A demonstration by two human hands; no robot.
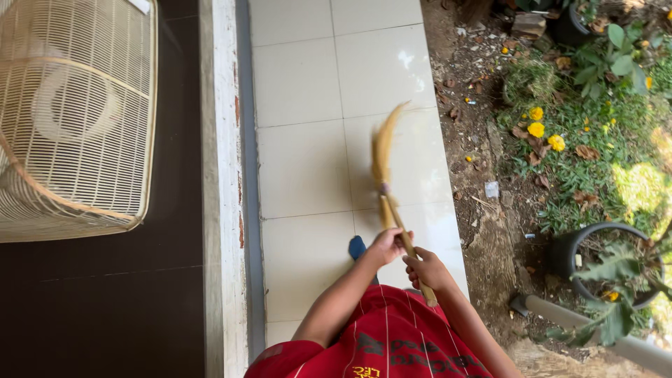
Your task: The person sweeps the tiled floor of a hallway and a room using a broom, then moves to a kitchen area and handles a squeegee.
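The head view looked straight down on a strip of glossy white square floor tiles [301, 168] running away from the person, bordered on the left by a weathered white-painted masonry ledge [222, 175] with patches of exposed red brick. Beyond the ledge lay a dark, near-black floor [105, 301], and on it, at upper left, stood a cream-coloured slatted wicker seat [77, 112]. To the right of the tiles ran a band of bare brown soil littered with dry leaves [476, 140], then green plants with yellow marigold flowers [536, 129], a black round plant pot [595, 259] and a grey pipe [595, 329] lying aslant at lower right. The person wore a red striped shirt [392, 343]. The left hand [388, 245] was closed around the wooden stick of a straw-coloured grass broom [383, 157], and the right hand [427, 269] was wrapped around the same stick just below it, the two hands near each other. The broom stood over the middle of the tiles, its bristle head blurred and raised; contact with the floor could not be determined. A blue shoe toe [357, 246] showed just beside the left hand.
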